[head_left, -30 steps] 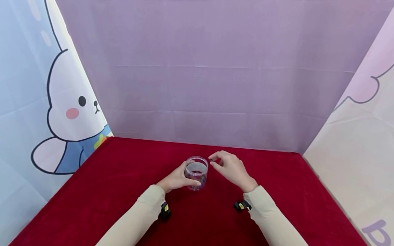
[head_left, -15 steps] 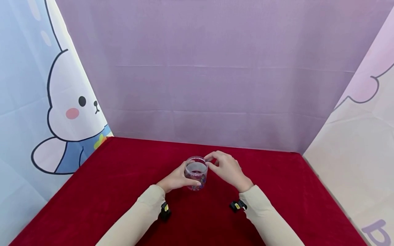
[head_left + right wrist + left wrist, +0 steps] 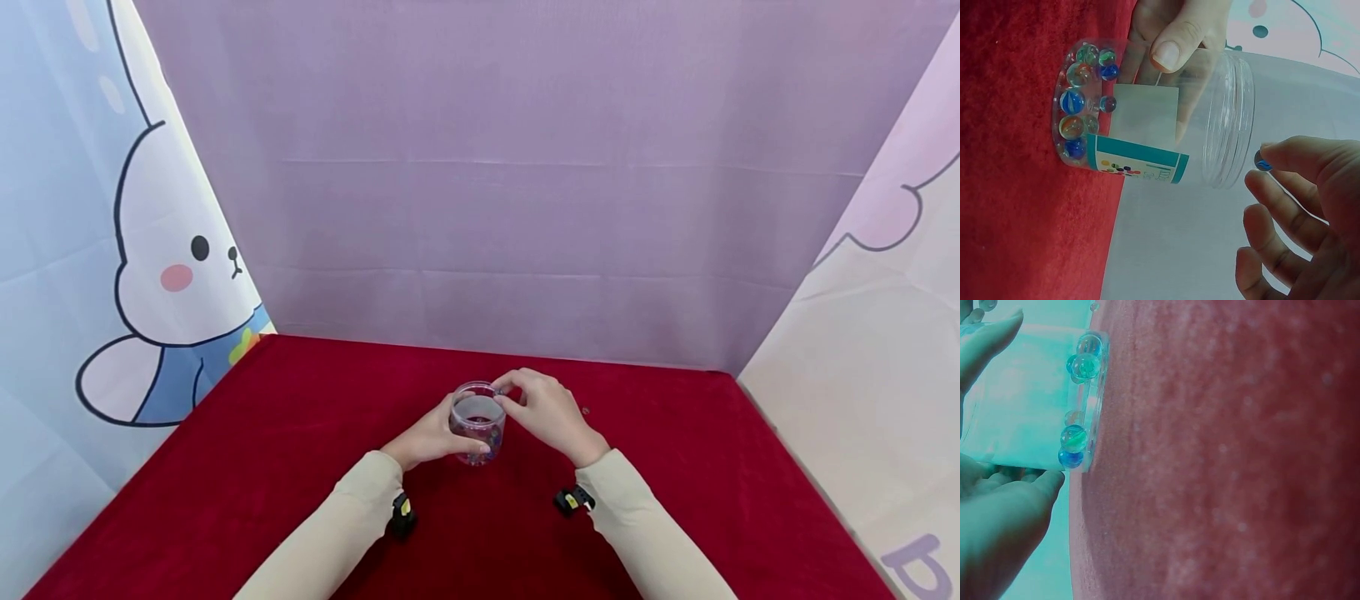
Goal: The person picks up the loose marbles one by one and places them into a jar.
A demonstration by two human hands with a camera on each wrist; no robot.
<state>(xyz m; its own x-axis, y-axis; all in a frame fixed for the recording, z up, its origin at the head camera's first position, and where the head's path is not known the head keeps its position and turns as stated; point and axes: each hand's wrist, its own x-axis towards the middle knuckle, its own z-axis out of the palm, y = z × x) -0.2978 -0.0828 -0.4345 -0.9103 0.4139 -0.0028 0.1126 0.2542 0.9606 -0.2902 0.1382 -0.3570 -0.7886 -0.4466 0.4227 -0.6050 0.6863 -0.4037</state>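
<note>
My left hand (image 3: 429,433) grips a clear plastic jar (image 3: 477,427) around its side, holding it upright on the red cloth. Glass marbles (image 3: 1072,100), several of them with blue, green and orange swirls, lie on the jar's bottom. The jar's mouth is uncovered. Right at its rim, my right hand (image 3: 547,412) pinches one blue marble (image 3: 1262,162) between thumb and index finger. The other fingers of that hand curl loosely in the right wrist view. In the left wrist view the thumb and fingers of the left hand span the jar's wall.
A single marble (image 3: 586,411) lies on the red tablecloth (image 3: 675,467) just right of the right hand. Behind the table hangs a purple curtain (image 3: 480,208); printed sheets flank it on both sides. The jar carries a teal-and-white label (image 3: 1138,159).
My right hand has moved left, bringing the pinched marble up to the jar's rim. The loose marble on the cloth has come into sight behind it. The left hand and jar stay put.
</note>
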